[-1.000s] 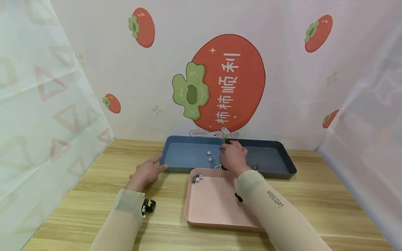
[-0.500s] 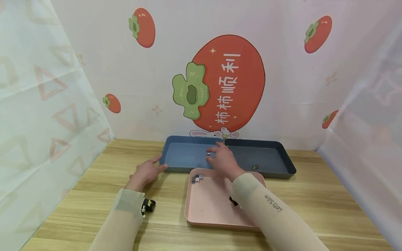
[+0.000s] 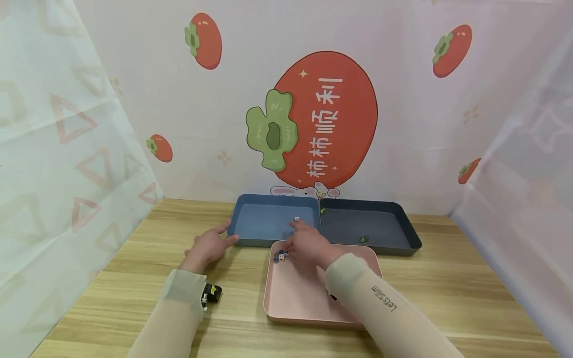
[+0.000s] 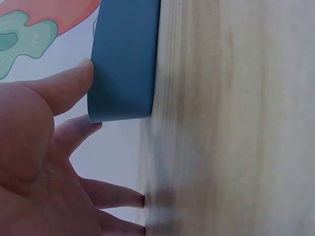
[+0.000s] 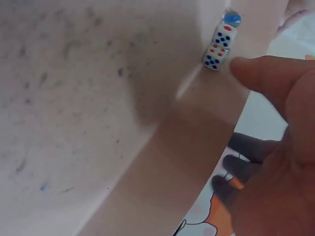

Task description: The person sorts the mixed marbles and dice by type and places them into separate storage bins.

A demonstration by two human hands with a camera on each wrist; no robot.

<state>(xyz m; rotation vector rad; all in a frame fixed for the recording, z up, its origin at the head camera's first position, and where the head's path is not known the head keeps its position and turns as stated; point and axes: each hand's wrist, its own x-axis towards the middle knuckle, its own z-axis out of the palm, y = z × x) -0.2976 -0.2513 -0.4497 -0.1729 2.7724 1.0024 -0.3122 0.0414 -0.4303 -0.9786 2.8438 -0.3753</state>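
My left hand (image 3: pixel 209 244) rests at the near left corner of a blue tray (image 3: pixel 259 201). In the left wrist view its thumb touches the tray's wall, with a finger at the corner and others reaching the table. My right hand (image 3: pixel 309 244) is over the far edge of a pink tray (image 3: pixel 267 293). Its thumb (image 5: pixel 253 69) is beside two white dice (image 5: pixel 216 56) in the tray's corner, apart from them. A blue glass bead (image 5: pixel 232 18) lies next to the dice. The other fingers extend beyond the rim, and the hand holds nothing visible.
A dark tray (image 3: pixel 405 223) adjoins the blue tray, with small green beads (image 3: pixel 363 238) near its front and a green bead (image 3: pixel 323 211) at its far left corner. One die (image 3: pixel 297 219) shows in the blue tray. A patterned cloth (image 3: pixel 403 149) hangs behind.
My right hand has moved left and nearer, from the dark tray across the blue tray to the pink tray's corner. The dark tray's far left bead is now uncovered. My left hand stays put.
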